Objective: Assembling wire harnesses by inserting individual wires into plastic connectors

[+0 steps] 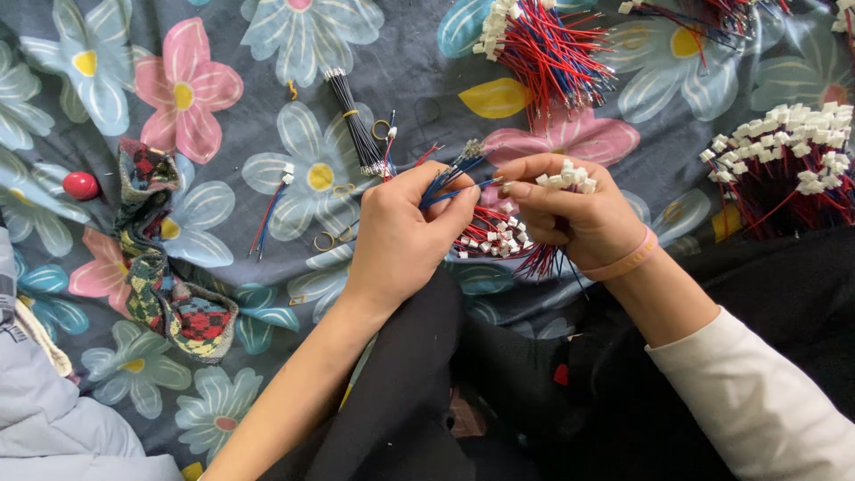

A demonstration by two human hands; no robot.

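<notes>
Both forearms reach in from the near edge and meet near the middle of the scene. The left hand (405, 236) shows its back to the camera, wrist slightly bent, fingers curled inward and thumb pressed against the index finger in a tight pinch aimed to the right. Its forearm is bare and runs down toward the near left. The right hand (570, 214) lies just right of it, knuckles up, fingers folded into a loose fist, with the index finger and thumb stretched left so their tips almost touch the left hand's pinch. A pink band circles the right wrist, and a cream sleeve covers the forearm further back.
</notes>
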